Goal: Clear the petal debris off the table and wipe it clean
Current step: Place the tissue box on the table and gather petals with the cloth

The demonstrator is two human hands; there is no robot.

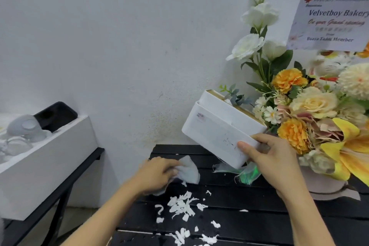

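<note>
Currently I see the left hand (pixel 157 173) clutching a crumpled pale cloth (pixel 188 171) on the black slatted table (pixel 259 223), white petal scraps (pixel 182 205) scattered just below it, while the right hand (pixel 267 158) holds a tilted white rectangular box (pixel 219 130) clear of the tabletop.

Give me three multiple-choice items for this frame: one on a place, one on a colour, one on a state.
1. Where do most white petal scraps lie?
A. On the black slatted table, toward the near edge
B. Inside the white box
C. On the floor

2. What colour is the cloth?
A. Red
B. Pale grey-white
C. Black

3. What is the white box doing?
A. Lying flat on the table
B. Held tilted above the table by the right hand
C. Stacked under the bouquet

Answers: 1 A, scraps dot the near slats. 2 B, the left hand grips a pale cloth. 3 B, fingers wrap its lower corner.
</note>
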